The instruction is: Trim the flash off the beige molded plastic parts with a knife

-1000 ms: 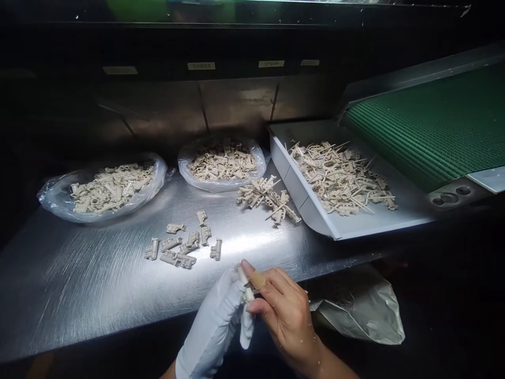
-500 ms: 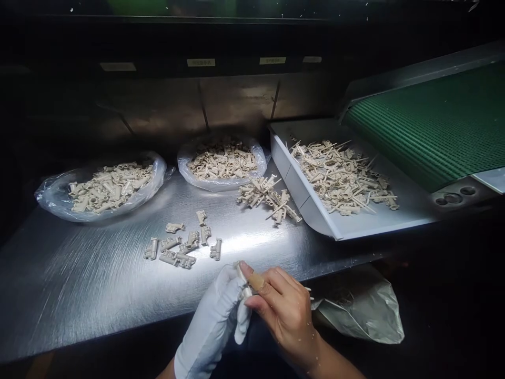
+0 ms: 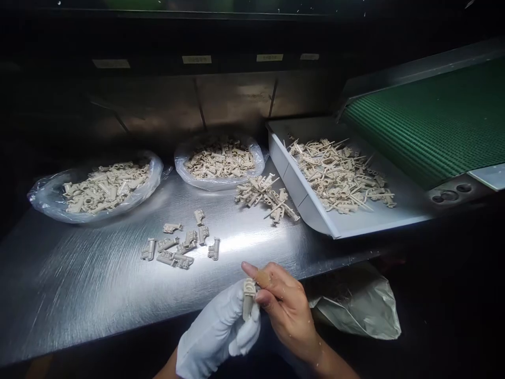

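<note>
A small beige plastic part [image 3: 248,299] stands nearly upright between my two hands, in front of the metal table's edge. My left hand [image 3: 223,326], in a white glove, is closed around its lower portion. My right hand [image 3: 286,310] is bare, with tan tape on a finger; its thumb touches the part's right side and its index finger stretches out past the top. Beyond my hands, several loose beige parts [image 3: 191,238] lie on the metal table [image 3: 102,284]. A small heap of parts with thin stems [image 3: 258,190] sits farther right.
Two clear plastic bags [image 3: 47,202] [image 3: 213,184] hold beige parts at the back. A white tray [image 3: 302,202] with a pile of stemmed parts stands at the right, beside a green conveyor belt [image 3: 442,118]. Below the table edge hangs a greyish bag [image 3: 366,310].
The part has turned upright and shows more plainly. My left hand has shifted slightly right and rolled. My right index finger has lifted off the part. The view has moved a little.
</note>
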A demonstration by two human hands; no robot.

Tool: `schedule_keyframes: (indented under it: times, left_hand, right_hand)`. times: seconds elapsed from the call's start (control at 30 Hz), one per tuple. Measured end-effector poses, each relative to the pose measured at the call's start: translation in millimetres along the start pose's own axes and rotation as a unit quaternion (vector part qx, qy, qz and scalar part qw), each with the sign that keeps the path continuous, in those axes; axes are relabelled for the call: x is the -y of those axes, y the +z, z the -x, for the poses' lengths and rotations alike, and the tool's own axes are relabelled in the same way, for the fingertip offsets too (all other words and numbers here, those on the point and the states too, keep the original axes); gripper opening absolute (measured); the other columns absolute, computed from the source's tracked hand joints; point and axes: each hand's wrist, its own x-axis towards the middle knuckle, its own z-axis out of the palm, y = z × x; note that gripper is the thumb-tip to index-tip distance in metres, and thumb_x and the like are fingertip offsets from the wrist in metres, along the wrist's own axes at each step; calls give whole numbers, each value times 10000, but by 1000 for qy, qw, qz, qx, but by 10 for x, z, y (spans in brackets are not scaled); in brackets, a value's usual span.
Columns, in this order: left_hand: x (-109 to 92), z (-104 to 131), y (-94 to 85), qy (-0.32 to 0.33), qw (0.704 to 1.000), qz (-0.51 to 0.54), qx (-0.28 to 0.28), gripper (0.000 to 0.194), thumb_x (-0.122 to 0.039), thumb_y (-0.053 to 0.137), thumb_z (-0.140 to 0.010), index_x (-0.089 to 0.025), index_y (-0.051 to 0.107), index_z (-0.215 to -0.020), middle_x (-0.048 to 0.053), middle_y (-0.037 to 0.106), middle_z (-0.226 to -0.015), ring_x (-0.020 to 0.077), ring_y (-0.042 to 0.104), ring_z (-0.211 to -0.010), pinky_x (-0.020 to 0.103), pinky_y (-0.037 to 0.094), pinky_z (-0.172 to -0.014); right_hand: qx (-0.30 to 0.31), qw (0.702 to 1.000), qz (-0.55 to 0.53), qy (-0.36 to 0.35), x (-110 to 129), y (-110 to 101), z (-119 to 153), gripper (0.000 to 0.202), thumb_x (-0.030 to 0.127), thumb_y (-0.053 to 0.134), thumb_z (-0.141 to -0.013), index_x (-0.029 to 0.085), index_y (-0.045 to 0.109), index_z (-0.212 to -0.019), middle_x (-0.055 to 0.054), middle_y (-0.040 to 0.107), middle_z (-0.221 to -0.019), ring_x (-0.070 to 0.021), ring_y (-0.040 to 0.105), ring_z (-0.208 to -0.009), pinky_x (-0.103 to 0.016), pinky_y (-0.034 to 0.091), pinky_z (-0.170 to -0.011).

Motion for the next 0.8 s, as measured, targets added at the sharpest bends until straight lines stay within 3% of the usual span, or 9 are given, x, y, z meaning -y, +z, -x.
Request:
schedule_keyframes:
  times: [0.1, 0.33, 0.63, 0.8]
  left_hand:
    - [1, 4, 11, -19, 1000, 8, 21, 479, -499, 660, -986, -202, 505, -643, -120, 304, -407, 47, 225, -342, 194, 223, -383]
    - [-48, 39, 19, -39, 999, 11, 31, 459, -519, 646, -989, -215, 476, -689, -140, 247, -427, 42, 154, -348, 190, 169, -368]
    - [-73, 75, 52, -8, 995, -88, -53, 476, -546, 498, -1057, -210, 465, -720, -113, 303, -507, 54, 217, -416, 201, 180, -409]
    - [-99, 63, 106, -19, 992, -99, -81, 486, -573, 520, -1034, -219, 449, -708, -110, 311, -515, 52, 216, -410, 208, 175, -406]
  right_hand:
    - [-10, 1000, -10, 2, 20, 19, -14, 338, 467, 578, -1054, 342, 716, -1336, 10, 573, -710, -135, 565, -642, -246, 464, -577]
    - [-11, 1000, 4, -12, 50, 0, -11, 330, 454, 578, -1059, 323, 726, -1324, 8, 589, -697, -131, 570, -628, -248, 458, -567]
    - [13, 999, 34, 17, 23, -62, -25, 373, 480, 554, -1064, 248, 782, -1247, 3, 559, -661, -129, 543, -587, -243, 433, -533]
    - [23, 999, 31, 31, 3, -54, -38, 380, 485, 546, -1067, 240, 801, -1208, 0, 579, -649, -123, 515, -558, -241, 425, -526]
